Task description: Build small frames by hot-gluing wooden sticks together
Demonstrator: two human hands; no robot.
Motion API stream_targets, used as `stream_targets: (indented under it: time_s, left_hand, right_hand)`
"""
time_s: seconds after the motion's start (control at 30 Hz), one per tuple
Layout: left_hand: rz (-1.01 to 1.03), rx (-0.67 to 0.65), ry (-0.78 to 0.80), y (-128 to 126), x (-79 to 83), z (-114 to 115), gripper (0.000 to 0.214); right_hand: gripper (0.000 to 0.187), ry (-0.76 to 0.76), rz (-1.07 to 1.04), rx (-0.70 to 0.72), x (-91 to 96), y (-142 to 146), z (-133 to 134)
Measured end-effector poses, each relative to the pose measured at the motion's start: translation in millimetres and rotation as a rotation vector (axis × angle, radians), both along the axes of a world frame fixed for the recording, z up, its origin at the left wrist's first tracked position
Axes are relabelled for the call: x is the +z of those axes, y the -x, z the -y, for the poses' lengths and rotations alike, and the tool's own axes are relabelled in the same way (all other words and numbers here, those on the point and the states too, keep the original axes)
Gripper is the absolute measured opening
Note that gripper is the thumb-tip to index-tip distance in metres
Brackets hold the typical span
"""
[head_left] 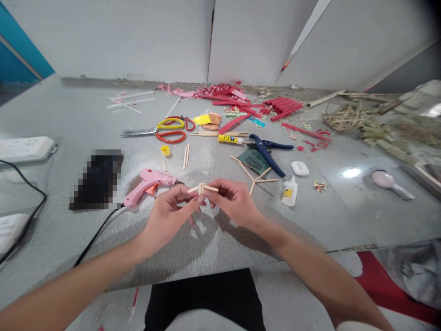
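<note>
Between my two hands is a small joined piece of wooden sticks (201, 188), with arms slanting out to both sides. My left hand (168, 207) pinches it from the left, thumb against its middle. From the right, my right hand (234, 197) grips it with thumb and fingers. A pink glue gun (144, 185) lies just left of my left hand. Beyond my right hand a star-like frame of sticks (255, 180) rests partly on a dark green sheet (254, 161). Two loose sticks (186, 156) and a short stick piece (164, 166) lie ahead of my hands.
Scissors (155, 131), a yellow glue stick (230, 139), its yellow cap (166, 151) and blue-handled cutters (267, 154) lie ahead. A white glue bottle (290, 192) and white case (299, 168) are to the right. Red paper strips (234, 103) line the back. A phone (98, 179) and power strip (25, 148) sit left.
</note>
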State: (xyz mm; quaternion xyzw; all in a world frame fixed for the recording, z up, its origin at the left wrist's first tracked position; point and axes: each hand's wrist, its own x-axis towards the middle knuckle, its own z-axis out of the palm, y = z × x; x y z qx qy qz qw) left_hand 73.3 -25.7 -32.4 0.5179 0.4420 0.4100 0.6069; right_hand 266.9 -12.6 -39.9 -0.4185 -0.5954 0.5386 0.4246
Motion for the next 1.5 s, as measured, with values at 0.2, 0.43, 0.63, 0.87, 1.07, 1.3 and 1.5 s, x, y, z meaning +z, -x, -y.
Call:
stream_targets:
  time_s: [0.2,0.43,0.63,0.87,1.07,1.3,1.5]
  left_hand:
    - [-0.013,-0.024,0.004,1.2,0.5,-0.7,0.022]
    - [-0.027,-0.025,0.061,-0.1,8.2,-2.4,0.022]
    - [-0.051,-0.040,0.048,1.2,12.4,-2.4,0.021]
    - [-0.068,-0.030,0.017,2.3,11.3,-3.0,0.021]
    - [-0.082,-0.033,0.010,2.5,12.1,-3.5,0.022]
    - [-0.047,-0.031,0.040,0.8,14.9,-3.4,0.022]
    - [-0.058,-0.024,0.042,0.3,15.8,-3.0,0.025]
  right_hand:
    - [0.026,-0.071,0.082,-0.021,-1.0,-1.3,0.9]
    - [0.019,-0.406,0.222,-0.131,-0.5,-6.9,2.7]
    - [0.012,-0.662,0.308,-0.178,-1.8,-10.4,2.6]
    - [0.012,-0.684,0.367,-0.158,-2.3,-12.1,2.8]
    - [0.011,-0.723,0.399,-0.134,-3.4,-13.9,2.9]
    - [0.006,-0.745,0.372,-0.127,-1.1,-12.9,3.0]
    - [0.003,-0.749,0.359,-0.145,-1.4,-12.0,3.5]
